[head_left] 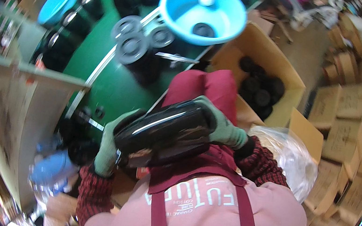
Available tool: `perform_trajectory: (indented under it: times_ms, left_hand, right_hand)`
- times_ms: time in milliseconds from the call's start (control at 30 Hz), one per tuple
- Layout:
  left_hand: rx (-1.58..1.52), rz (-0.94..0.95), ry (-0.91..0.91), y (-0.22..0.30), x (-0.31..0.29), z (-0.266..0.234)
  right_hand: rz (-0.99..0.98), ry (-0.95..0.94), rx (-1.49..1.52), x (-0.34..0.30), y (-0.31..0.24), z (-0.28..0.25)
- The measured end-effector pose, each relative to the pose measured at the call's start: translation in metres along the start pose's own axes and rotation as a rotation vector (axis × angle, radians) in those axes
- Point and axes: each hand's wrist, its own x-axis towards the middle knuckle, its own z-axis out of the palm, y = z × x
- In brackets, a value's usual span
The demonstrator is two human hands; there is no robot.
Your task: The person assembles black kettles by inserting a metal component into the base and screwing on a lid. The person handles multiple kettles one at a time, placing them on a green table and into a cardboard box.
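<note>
A glossy black cylindrical canister lies on its side across my lap, held between both hands. At its left end, my left hand in a pale green glove is closed on the rim. My right hand, gloved alike, wraps round the other end, with the fingers over its top. The canister tilts up toward the right, and bright light streaks run along its side. Its underside is partly dark, so its details cannot be made out. Beneath it is my maroon apron.
A green table carries grey round lids, black canisters and a light blue basin. An open cardboard box of black round parts stands at right, near clear plastic wrap and stacked cartons. A panel rises at left.
</note>
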Motion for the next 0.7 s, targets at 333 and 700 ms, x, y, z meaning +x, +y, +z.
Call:
perform_trajectory:
  times_ms: [333,700]
  left_hand:
    - [0.413,0.235,0.184,-0.154,-0.024,0.009]
    - [-0.360,0.041,0.435,-0.227,-0.065,0.025]
  right_hand:
    - [-0.218,0.290,-0.390,0.177,0.003,0.009]
    - [0.090,-0.131,-1.372,0.277,0.062,0.065]
